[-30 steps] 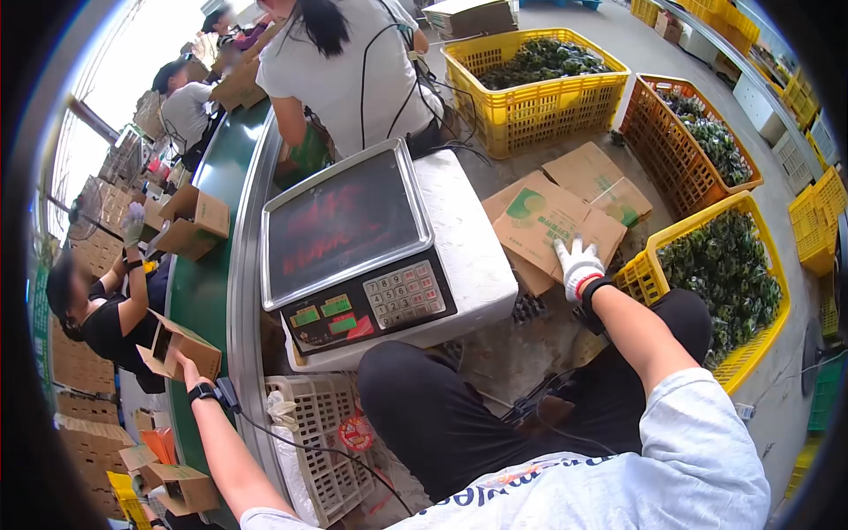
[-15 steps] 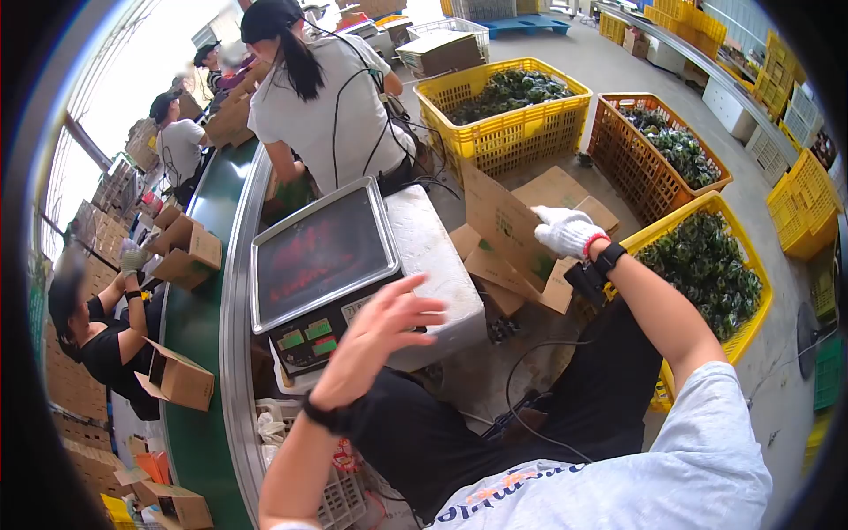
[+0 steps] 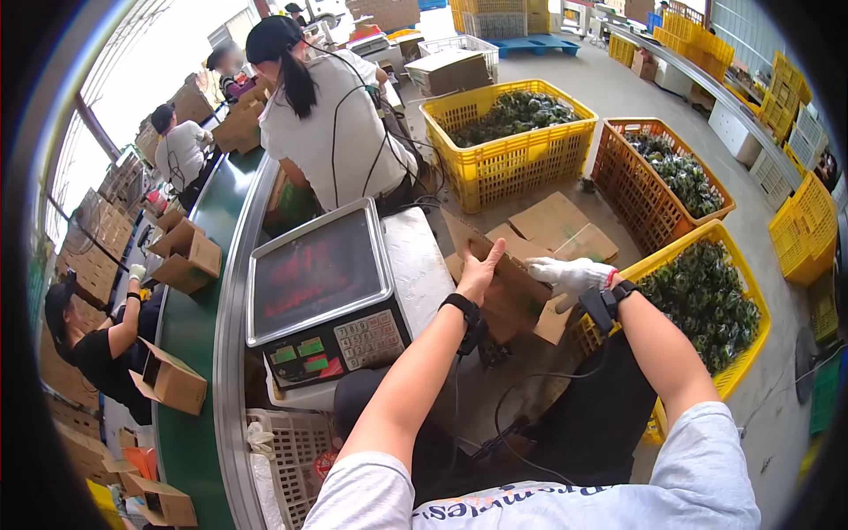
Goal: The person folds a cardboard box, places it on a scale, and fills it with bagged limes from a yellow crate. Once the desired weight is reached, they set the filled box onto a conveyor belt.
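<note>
A brown cardboard box [image 3: 517, 296] stands tilted between my knees, its flaps partly raised. My bare left hand [image 3: 479, 276], with a black band at the wrist, is closed on the box's near upper edge, thumb upward. On the other side, my right hand [image 3: 572, 275] wears a white glove; its fingers lie over the box's right edge and appear to grip it. The scale [image 3: 322, 274], with a metal tray and keypad, sits left of my left hand. Beside my right arm is a yellow crate [image 3: 733, 362] full of dark green, wrapped-looking items [image 3: 702, 287].
A green conveyor belt [image 3: 190, 340] carries open boxes on the left, with co-workers [image 3: 340, 132] along it. More flattened-looking cardboard [image 3: 565, 225] lies ahead. A second yellow crate [image 3: 512, 168] and an orange-brown crate [image 3: 658, 190] hold similar green items. Cables cross my lap.
My left hand has moved from above the scale rightward onto the box. The right hand has come down slightly with the box, which is now more tilted. The view has shifted slightly.
</note>
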{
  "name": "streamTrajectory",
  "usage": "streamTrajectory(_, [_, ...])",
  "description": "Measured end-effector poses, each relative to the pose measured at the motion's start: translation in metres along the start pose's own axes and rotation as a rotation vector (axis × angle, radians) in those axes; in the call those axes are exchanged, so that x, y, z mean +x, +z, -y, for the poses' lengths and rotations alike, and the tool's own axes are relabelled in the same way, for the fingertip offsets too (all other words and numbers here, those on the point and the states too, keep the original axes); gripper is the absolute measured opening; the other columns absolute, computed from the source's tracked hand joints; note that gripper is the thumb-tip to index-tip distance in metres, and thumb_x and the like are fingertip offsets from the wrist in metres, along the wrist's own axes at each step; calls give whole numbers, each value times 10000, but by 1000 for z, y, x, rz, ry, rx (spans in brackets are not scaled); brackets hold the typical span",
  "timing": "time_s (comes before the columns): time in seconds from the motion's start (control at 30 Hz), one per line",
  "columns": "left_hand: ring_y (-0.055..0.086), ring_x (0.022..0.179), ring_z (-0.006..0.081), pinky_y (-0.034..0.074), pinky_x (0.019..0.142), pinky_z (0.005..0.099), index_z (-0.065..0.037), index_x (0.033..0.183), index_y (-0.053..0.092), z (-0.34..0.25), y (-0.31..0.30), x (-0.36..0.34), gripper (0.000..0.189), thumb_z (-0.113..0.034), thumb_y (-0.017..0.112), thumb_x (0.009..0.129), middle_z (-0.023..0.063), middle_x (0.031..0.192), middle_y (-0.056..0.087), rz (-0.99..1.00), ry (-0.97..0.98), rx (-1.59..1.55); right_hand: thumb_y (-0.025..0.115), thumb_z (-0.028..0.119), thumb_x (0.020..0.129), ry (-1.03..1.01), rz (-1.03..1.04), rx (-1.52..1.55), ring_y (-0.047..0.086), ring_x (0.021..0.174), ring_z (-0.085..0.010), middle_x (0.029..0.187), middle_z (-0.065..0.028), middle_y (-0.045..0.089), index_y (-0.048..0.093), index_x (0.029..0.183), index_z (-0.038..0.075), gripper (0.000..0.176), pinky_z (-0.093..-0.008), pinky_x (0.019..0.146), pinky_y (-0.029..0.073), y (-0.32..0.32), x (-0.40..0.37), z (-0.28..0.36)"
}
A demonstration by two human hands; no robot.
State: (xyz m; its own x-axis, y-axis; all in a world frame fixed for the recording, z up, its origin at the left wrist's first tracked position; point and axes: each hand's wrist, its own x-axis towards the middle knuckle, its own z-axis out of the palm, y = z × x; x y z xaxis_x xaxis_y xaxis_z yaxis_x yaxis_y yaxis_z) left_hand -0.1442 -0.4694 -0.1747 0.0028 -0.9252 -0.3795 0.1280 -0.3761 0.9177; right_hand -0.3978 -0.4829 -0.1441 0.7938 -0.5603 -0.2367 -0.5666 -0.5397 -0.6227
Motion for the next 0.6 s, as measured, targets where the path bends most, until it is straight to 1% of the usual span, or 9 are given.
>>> streamTrajectory(0.07, [418,1362,368,581,838,499,-172,1608,77,2,-2,-4,1234,-697,785,745,173,1576,293,-23,21,33,814,46,780,471,65,798,620,1224,-183,1642,-18,303,384,1547,166,888,-344,900,601,-10,-2,23])
streamTrajectory(0.2, [447,1331,356,581,853,471,-158,1599,102,10,-4,-2,1226,-688,797,739,181,1543,338,-86,97,59,793,130,794,-166,-157,-168,688,1092,-270,1442,-86,549,564,1393,145,642,-388,875,585,-10,-5,18])
streamTrajectory(0.3, [415,1355,372,576,873,477,-174,1608,69,6,-10,0,1255,-635,837,729,202,1546,296,-56,60,43,716,182,844,250,-58,-264,686,995,-347,1185,-130,690,661,1175,104,345,-428,829,563,-30,-4,65])
streamTrajectory(0.33, [415,1355,372,576,873,477,-174,1608,69,6,-8,-2,1255,-635,837,729,202,1546,296,-55,60,39,716,182,844,251,-56,-267,686,995,-347,1185,-130,690,661,1175,104,345,-428,829,563,-25,-1,59])
streamTrajectory(0.37, [391,1368,390,575,879,481,-188,1613,52,3,-2,-7,1258,-592,850,729,217,1543,262,-122,64,44,657,232,883,298,-291,-335,677,965,-371,1085,-141,707,672,1067,94,231,-455,811,549,-21,3,61])
streamTrajectory(0.4, [367,1381,407,574,885,485,-202,1618,35,0,4,-12,1264,-549,863,729,233,1539,228,-189,67,51,597,281,921,341,-528,-400,668,934,-395,984,-151,724,683,959,84,218,-482,792,536,-17,4,62])
streamTrajectory(0.43, [319,1407,424,466,1026,552,-221,1627,-29,-4,9,-18,1290,-468,854,719,228,1543,172,-254,45,124,510,343,967,429,-596,-367,673,921,-400,933,-178,721,697,884,79,334,-492,803,537,-13,5,63])
streamTrajectory(0.53, [346,1339,454,360,1106,554,-236,1629,9,9,4,-24,1283,-453,855,689,246,1446,224,-402,215,525,523,326,968,515,-720,-507,679,879,-396,904,-191,719,699,905,62,324,-488,796,541,-23,7,65])
streamTrajectory(0.6, [347,1266,430,328,1101,531,-207,1597,225,10,3,-45,1148,-460,844,664,217,1339,296,-375,490,741,530,321,955,478,-778,-614,687,884,-383,900,-194,721,715,880,44,342,-476,805,550,-26,5,39])
